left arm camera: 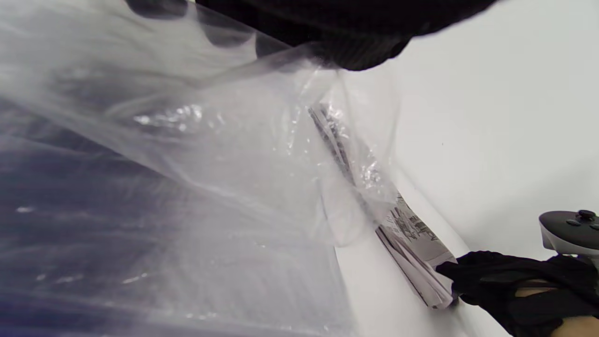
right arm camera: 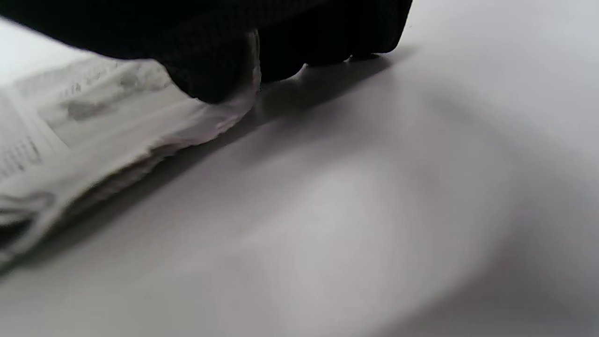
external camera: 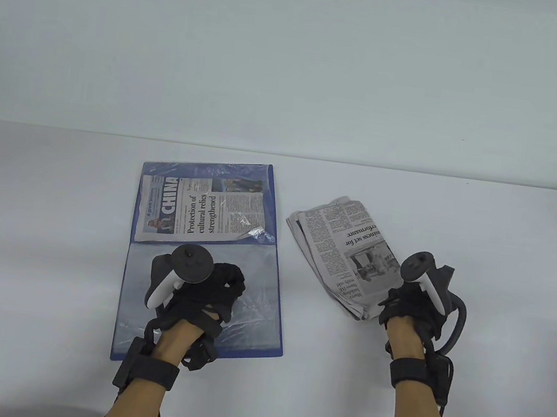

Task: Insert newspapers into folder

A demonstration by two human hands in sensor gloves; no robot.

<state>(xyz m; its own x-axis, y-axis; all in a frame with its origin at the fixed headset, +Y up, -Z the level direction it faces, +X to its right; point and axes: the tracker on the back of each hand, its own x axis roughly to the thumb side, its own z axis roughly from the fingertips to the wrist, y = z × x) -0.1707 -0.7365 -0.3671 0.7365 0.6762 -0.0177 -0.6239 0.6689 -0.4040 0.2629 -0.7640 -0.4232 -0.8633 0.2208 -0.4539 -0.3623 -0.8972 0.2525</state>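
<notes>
A blue folder [external camera: 273,269] with clear plastic sleeves lies open on the table's left half. One folded newspaper [external camera: 201,211] with a "CHINA" masthead sits in its far sleeve. My left hand [external camera: 212,287] holds up the clear sleeve [left arm camera: 262,154] of the near half; in the left wrist view the fingers [left arm camera: 365,51] lift the film off the page. A second folded newspaper [external camera: 342,250] lies on the table to the folder's right. My right hand [external camera: 394,305] grips its near corner [right arm camera: 220,112], fingers [right arm camera: 210,75] on top of the paper.
The white table [external camera: 505,279] stretches to a pale wall behind. Cables hang from both wrists toward the table's front edge.
</notes>
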